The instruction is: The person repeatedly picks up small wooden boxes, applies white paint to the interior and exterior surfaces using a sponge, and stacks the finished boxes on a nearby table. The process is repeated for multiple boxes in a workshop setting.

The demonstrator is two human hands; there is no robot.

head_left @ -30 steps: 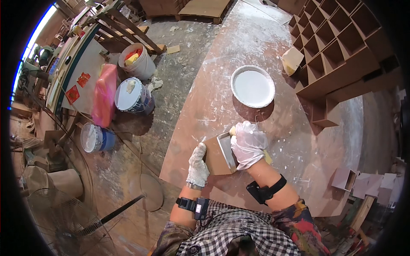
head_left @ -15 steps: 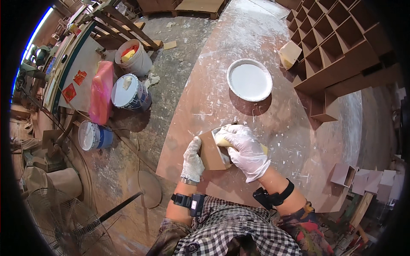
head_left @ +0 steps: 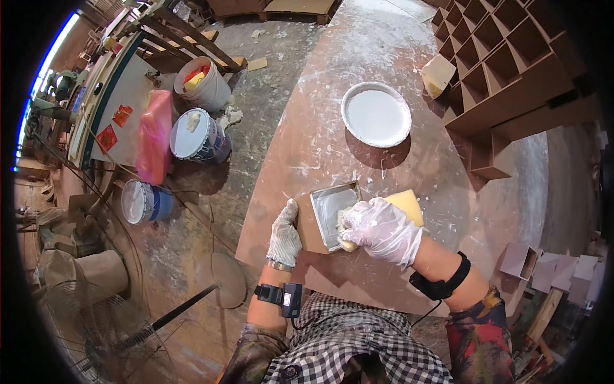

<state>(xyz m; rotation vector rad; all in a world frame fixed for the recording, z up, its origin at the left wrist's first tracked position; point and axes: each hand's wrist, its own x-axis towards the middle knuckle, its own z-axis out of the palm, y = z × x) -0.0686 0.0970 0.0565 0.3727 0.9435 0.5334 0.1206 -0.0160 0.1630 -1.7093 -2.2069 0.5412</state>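
A small open box of brown board (head_left: pixel 309 225), wet white on its inside, is tilted in front of me over the table. My left hand (head_left: pixel 286 235), in a white knitted glove, is closed on the box's left side, thumb up along its wall. My right hand (head_left: pixel 384 232), in a thin whitish glove, grips a yellow sponge (head_left: pixel 405 206) at the box's open right edge. The sponge sticks out on both sides of the fist. Beyond the hands stands a round white basin (head_left: pixel 376 116) of white, paint-like liquid.
A brown rack of square compartments (head_left: pixel 505 83) stands at the far right, a pale block (head_left: pixel 438 75) beside it. Small boxes (head_left: pixel 515 261) sit at the near right. Left of the table are several buckets (head_left: pixel 192 136), a pink plastic bag (head_left: pixel 155 137) and a fan (head_left: pixel 105 326).
My right hand has drawn the sponge out of the box, toward the right. The box's white inside and more of the sponge now show. My left hand keeps its hold.
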